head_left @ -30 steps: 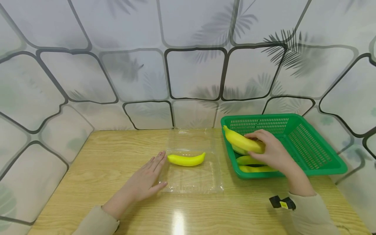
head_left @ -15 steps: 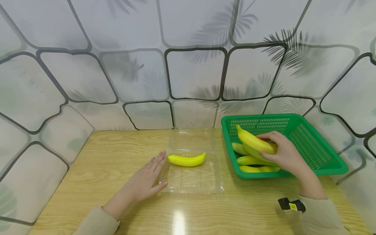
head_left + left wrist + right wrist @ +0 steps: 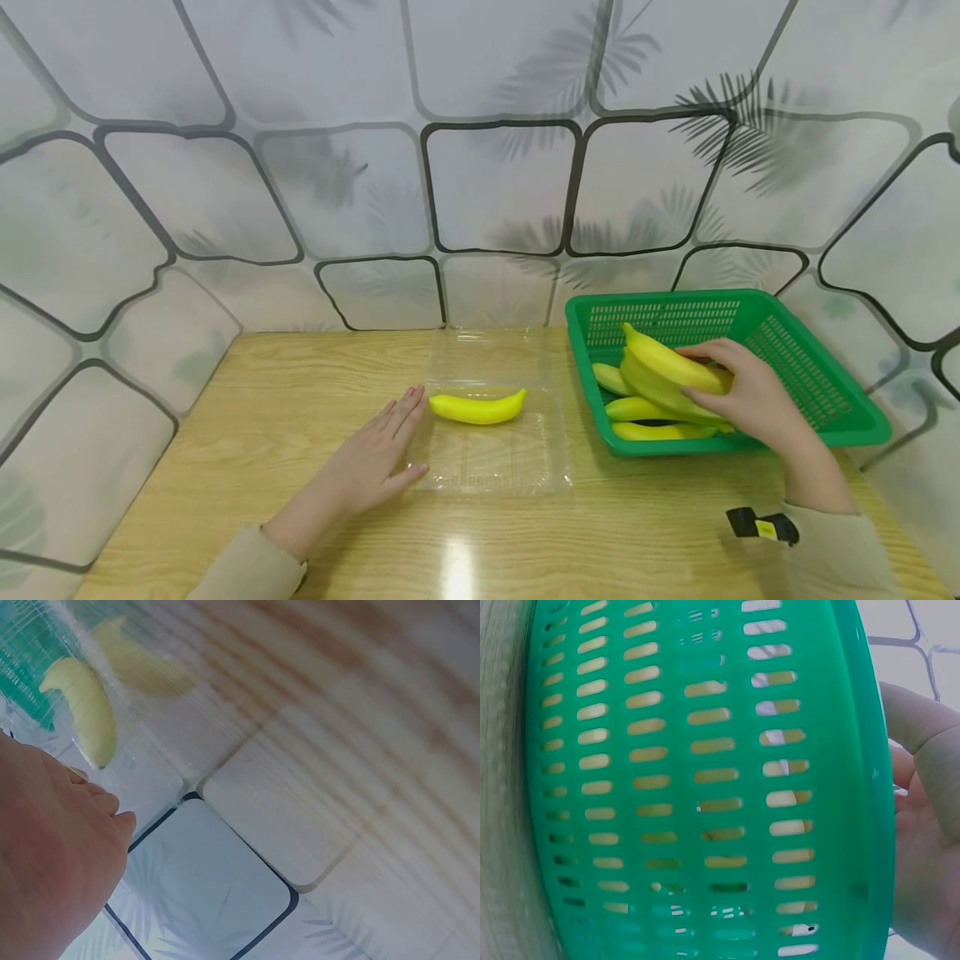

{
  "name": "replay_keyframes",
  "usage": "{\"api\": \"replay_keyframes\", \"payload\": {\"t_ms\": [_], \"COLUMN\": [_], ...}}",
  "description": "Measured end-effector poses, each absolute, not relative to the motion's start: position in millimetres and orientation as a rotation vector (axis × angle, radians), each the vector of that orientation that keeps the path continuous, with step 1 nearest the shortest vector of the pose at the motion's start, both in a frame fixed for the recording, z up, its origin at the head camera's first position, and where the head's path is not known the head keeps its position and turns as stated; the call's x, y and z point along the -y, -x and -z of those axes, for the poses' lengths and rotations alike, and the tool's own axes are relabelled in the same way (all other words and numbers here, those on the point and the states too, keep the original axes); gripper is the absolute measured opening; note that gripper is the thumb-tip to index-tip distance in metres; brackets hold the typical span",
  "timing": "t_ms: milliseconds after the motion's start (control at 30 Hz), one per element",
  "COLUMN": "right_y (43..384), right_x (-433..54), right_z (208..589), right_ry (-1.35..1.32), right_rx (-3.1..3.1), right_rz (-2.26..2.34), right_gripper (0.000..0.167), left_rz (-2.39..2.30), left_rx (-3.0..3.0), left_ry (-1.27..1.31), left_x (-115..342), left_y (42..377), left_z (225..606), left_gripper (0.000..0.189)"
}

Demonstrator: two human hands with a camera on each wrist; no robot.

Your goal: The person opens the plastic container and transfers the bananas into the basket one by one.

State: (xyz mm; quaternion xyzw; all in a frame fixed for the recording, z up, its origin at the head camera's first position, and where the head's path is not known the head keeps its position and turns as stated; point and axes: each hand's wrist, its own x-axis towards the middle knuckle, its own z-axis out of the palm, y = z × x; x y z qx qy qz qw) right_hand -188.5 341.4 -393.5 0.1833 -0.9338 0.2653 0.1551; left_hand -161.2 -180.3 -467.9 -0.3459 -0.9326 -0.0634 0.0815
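Observation:
In the head view, my right hand (image 3: 757,396) holds a yellow banana (image 3: 671,354) inside the green basket, thumb on its near side and fingers on its far side. More bananas (image 3: 645,410) lie beneath and beside it. My left hand (image 3: 367,462) lies with straight fingers along the left edge of a clear plastic clamshell box (image 3: 487,458). One banana (image 3: 477,409) rests crosswise in the box, its left end close to those fingertips. The right wrist view shows mostly the basket's slotted wall, with part of my right hand (image 3: 930,802) beyond the rim.
The green basket (image 3: 840,439) stands at the right of the wooden table (image 3: 300,383), its bananas gathered at the left end. The box's see-through lid (image 3: 487,354) lies back toward the patterned wall (image 3: 495,183).
My right hand has moved right with the banana in its grip, away from the basket's left rim. More of the bananas beneath now show. My left hand and the box have stayed put.

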Motion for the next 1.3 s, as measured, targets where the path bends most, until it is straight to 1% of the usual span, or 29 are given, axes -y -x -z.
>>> {"api": "replay_keyframes", "payload": {"t_ms": [667, 1300], "right_y": [182.7, 185.7], "right_x": [-354.3, -360.5], "right_z": [398.8, 404.0], "right_ry": [-0.316, -0.261], "right_rx": [2.734, 2.743], "right_rz": [-0.822, -0.839], "right_gripper": [0.038, 0.038], "left_rz": [0.229, 0.217], "left_rx": [2.828, 2.820], "left_ry": [1.030, 1.034], "left_x": [179.7, 180.4], "left_y": [162.1, 162.2], "left_z": [466.0, 466.7], "left_gripper": [0.088, 0.087]}}
